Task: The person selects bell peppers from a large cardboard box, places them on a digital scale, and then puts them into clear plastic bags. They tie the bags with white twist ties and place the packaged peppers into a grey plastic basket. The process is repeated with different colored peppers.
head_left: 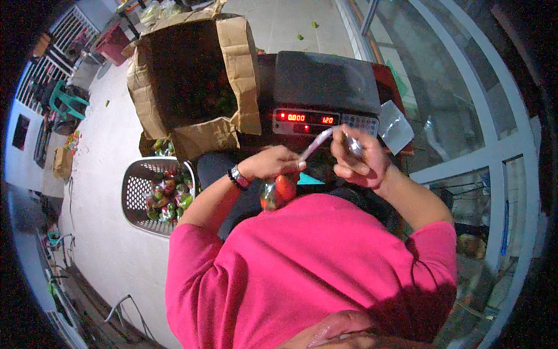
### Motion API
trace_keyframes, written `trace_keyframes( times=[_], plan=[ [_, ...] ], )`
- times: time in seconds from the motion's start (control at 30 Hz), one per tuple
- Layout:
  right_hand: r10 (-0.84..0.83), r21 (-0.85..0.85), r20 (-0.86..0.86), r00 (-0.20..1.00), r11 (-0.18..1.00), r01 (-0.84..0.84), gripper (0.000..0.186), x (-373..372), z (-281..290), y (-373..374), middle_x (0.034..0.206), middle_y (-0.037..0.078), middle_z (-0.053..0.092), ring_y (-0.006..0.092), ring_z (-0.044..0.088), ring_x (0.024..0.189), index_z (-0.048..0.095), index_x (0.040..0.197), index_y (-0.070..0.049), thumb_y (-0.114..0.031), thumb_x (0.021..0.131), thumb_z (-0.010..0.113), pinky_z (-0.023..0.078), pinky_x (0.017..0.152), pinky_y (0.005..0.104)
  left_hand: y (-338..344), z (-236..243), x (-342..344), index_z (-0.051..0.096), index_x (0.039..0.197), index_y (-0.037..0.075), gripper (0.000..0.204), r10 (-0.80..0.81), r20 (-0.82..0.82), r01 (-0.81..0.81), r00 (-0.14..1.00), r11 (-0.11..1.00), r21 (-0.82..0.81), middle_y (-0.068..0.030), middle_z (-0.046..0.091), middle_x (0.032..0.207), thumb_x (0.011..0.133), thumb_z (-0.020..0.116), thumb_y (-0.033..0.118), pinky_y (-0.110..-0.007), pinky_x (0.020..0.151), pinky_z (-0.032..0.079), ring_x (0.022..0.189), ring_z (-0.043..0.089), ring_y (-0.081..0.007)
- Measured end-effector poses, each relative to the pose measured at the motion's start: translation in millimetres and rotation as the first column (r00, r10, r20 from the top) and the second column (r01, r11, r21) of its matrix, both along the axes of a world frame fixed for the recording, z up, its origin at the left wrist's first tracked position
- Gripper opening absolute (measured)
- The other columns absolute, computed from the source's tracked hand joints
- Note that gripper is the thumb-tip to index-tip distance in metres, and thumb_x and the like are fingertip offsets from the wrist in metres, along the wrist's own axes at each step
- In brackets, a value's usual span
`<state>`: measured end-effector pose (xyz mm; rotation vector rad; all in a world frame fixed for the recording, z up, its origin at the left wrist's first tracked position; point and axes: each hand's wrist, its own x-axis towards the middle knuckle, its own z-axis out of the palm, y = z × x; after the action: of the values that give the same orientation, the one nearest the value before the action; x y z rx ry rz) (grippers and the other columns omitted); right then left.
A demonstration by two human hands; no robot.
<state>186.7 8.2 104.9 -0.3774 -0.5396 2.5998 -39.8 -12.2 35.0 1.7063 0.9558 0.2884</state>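
My left hand [270, 163], a watch on its wrist, is closed at the top of a small clear plastic bag of red-orange vegetables [285, 187], perhaps peppers. The bag hangs close in front of my pink shirt. From the left fingers a pale, shiny strip [318, 143] stretches up to my right hand [359, 156], whose fingers are curled around its other end. Whether the strip is tape or twisted plastic, I cannot tell. Something shiny shows within the right fingers. Just beyond both hands stands a digital scale [325, 81] with red lit figures.
A tall open cardboard box [241, 70] stands left of the scale, its inside dark. Below it, a grey perforated basket [135, 195] holds several bags of red and green vegetables. A clear plastic sheet [396, 128] lies by the scale's right corner. Glass doors with grey frames [462, 160] border the right side.
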Motion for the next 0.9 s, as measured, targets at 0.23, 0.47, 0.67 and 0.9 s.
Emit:
trace_keyframes(
  times=[0.23,0.47,0.67,0.9],
  plan=[
    [-0.505,0.546,0.041,0.862,-0.711,-0.443,0.051,-30,-34,11,0.08,0.008,0.049,0.0214,0.055,0.055,0.04,0.122,-0.013,-0.021,0.074,0.053,0.045,0.045,0.0287,8,-2,5,0.058,0.081,-0.002,0.035,-0.044,0.267,-0.002,0.963,0.985,0.171,-0.0066,0.06,0.072,0.086,0.045,0.03,-0.028,0.064,0.043,0.067,0.053,-0.0121],
    [-0.495,0.216,0.091,0.864,-0.837,-0.502,0.006,-1,26,95,0.065,0.003,0.046,0.0219,0.053,0.06,0.052,0.072,-0.013,-0.014,0.066,0.051,0.043,0.053,0.0345,23,-11,10,0.051,0.08,0.001,0.032,0.22,0.037,-0.222,0.975,0.944,0.242,-0.0114,0.049,0.057,0.085,0.046,0.032,-0.034,0.055,0.039,0.054,0.048,-0.02],
    [-0.695,0.182,-0.17,0.699,-0.719,-0.671,0.011,-12,59,135,0.068,0.004,0.048,0.0221,0.051,0.068,0.055,0.069,-0.012,-0.022,0.071,0.056,0.038,0.061,0.0344,54,-15,38,0.049,0.097,0.004,0.03,0.616,0.032,-0.271,0.787,0.298,0.915,-0.0146,0.054,0.073,0.08,0.048,0.029,-0.042,0.057,0.039,0.067,0.054,-0.0303],
    [-0.802,0.265,-0.387,0.455,-0.569,-0.778,0.026,-30,79,143,0.07,0.009,0.055,0.0266,0.053,0.071,0.054,0.066,-0.008,-0.032,0.075,0.055,0.038,0.063,0.0385,8,-1,100,0.052,0.102,0.002,0.037,-0.404,0.105,0.336,0.909,0.857,0.39,-0.0205,0.055,0.096,0.071,0.06,0.02,-0.039,0.08,0.041,0.089,0.053,-0.0339]
  ],
)
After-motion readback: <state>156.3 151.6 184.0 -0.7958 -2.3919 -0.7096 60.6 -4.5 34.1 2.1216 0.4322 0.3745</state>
